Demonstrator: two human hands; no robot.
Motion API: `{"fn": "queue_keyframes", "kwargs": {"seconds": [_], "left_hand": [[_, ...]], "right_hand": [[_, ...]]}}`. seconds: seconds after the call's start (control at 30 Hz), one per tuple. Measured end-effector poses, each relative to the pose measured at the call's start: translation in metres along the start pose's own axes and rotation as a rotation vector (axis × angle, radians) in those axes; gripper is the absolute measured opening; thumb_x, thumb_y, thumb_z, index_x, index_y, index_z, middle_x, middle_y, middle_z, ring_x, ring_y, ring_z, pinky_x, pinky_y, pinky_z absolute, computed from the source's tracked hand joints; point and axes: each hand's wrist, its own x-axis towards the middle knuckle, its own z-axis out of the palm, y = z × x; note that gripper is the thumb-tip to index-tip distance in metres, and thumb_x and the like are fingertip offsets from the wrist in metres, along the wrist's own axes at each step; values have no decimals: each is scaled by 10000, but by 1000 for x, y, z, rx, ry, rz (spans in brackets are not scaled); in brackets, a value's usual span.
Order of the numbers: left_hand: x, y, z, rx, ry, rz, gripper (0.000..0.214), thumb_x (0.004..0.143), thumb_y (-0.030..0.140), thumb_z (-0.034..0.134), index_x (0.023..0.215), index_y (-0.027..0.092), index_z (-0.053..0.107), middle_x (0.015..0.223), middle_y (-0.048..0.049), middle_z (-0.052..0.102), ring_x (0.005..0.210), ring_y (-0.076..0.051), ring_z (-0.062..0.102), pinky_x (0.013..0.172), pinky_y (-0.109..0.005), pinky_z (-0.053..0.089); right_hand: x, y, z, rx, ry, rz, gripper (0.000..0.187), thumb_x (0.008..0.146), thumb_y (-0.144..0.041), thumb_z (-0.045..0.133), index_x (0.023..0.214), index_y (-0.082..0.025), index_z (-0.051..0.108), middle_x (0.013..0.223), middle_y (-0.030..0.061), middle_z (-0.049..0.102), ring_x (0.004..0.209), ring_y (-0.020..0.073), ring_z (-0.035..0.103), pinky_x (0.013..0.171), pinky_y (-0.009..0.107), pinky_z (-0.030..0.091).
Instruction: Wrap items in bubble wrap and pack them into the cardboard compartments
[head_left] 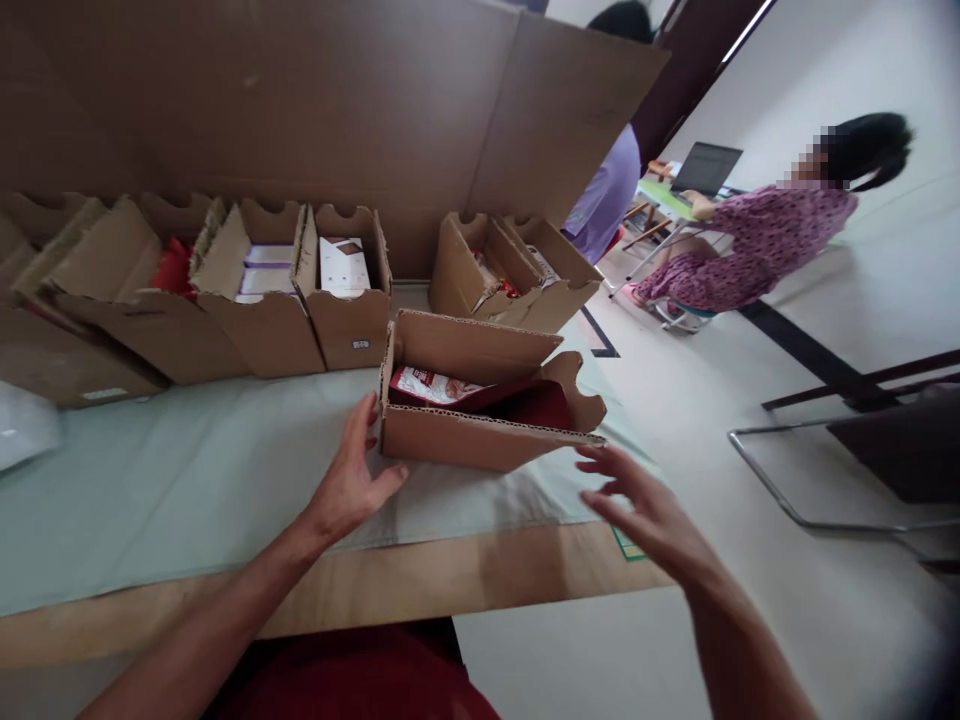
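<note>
An open brown cardboard box [465, 435] lies on the pale green table cover in front of me, with a red and white packet [431, 385] and dark red material inside. My left hand [352, 475] is open, fingers up beside the box's left end, close to or just touching it. My right hand [645, 505] hovers open with spread fingers just off the box's right corner, holding nothing.
A row of open cardboard boxes [262, 290] with white and red packets stands along a tall cardboard wall [300, 110] behind. Two more boxes [510, 275] sit at the back right. The table edge [420, 580] is near me. Two people sit at a laptop desk [697, 175] far right; metal chair frame [787, 490] on floor.
</note>
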Motion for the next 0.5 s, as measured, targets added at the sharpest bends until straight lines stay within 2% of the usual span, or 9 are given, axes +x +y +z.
{"fn": "queue_keyframes", "kwargs": {"seconds": [0.03,0.1,0.2,0.33,0.5], "left_hand": [[4,-4,4,-46,-27,-1,873,830,334,718,1580,278,274,1582,-144,389,1443,-352,426,1138,-541,448],[11,-9,13,-118,-40,10,844,813,338,727,1550,240,327,1514,-149,474,1407,-346,467,1157,-532,419],[16,-11,20,-155,39,-7,812,810,342,730,1523,215,363,1472,-144,523,1408,-337,469,1188,-518,374],[21,-11,19,-186,75,-1,822,819,359,729,1532,195,356,1495,-156,514,1433,-341,447,1201,-517,355],[38,-11,25,-143,43,74,921,797,384,744,1581,190,300,1569,-170,459,1478,-370,396,1232,-547,316]], "right_hand": [[3,10,18,51,-27,-36,669,787,-577,738,1340,-249,554,1367,151,640,1142,344,667,801,444,598],[13,16,53,151,-53,-119,643,805,-585,723,1326,-250,550,1352,137,636,1177,321,646,855,436,598],[28,5,86,185,19,-149,591,811,-608,704,1235,-219,568,1208,126,687,964,274,694,793,415,603],[38,-7,92,141,110,-109,562,801,-618,701,1166,-212,570,1083,111,708,763,243,693,616,362,575],[49,12,91,212,215,-84,608,727,-655,739,1111,-214,572,1044,103,694,762,251,698,593,354,578]]}}
